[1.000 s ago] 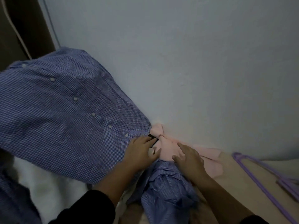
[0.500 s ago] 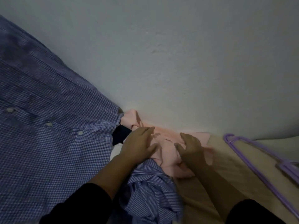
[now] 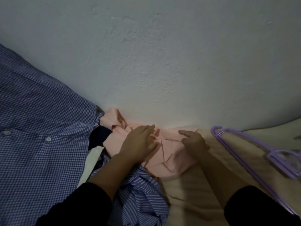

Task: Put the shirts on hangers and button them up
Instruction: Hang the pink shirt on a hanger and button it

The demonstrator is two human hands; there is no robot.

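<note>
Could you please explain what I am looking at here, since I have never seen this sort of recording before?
There is no machine: a person wears a wide-angle camera on the head, looking forward and down at their own two hands, so this is a single view.

The left hand lies with fairly straight fingers on a crumpled pink shirt against the wall. The right hand rests at that shirt's right edge, fingers loosely bent; whether it grips the cloth I cannot tell.

A blue checked shirt with white buttons fills the left side. A blue striped shirt lies bunched under the left forearm. Purple hangers lie to the right on the beige bedding.
</note>
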